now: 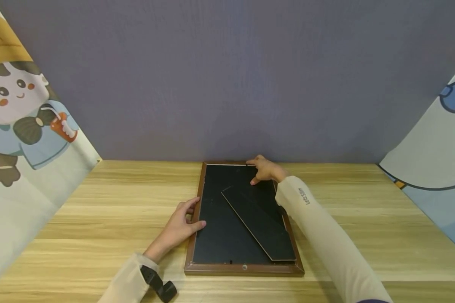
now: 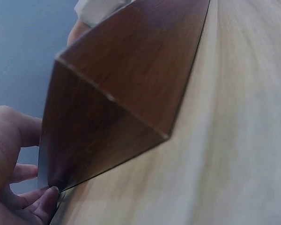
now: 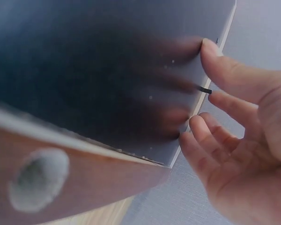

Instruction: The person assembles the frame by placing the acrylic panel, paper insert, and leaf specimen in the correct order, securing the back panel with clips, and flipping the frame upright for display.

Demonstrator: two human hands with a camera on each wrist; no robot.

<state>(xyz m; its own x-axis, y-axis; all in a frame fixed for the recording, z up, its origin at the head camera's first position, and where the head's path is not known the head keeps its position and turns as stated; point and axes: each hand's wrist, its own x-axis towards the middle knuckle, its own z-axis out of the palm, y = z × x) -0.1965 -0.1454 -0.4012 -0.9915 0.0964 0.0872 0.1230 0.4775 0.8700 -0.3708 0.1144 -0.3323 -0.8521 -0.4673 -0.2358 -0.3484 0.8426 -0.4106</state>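
A brown-edged picture frame [image 1: 244, 267] lies back side up on the table, showing its black backing board [image 1: 216, 235]. A long black stand flap [image 1: 263, 225] lies slantwise across the backing. My left hand [image 1: 180, 225] grips the frame's left side, thumb over the backing and fingers at the outer edge. At the far right end, my right hand [image 1: 266, 168] reaches over the frame with its fingers extended. In the right wrist view, a fingertip touches a small black tab [image 3: 205, 89] at the backing's edge, and the thumb rests near that same edge.
The frame sits on a light wood-grain table [image 1: 136, 185], against a grey back wall [image 1: 227, 84]. Cartoon-printed panels stand at the left [image 1: 22, 168] and right [image 1: 436, 147]. A black strap device [image 1: 159, 284] sits on the left wrist.
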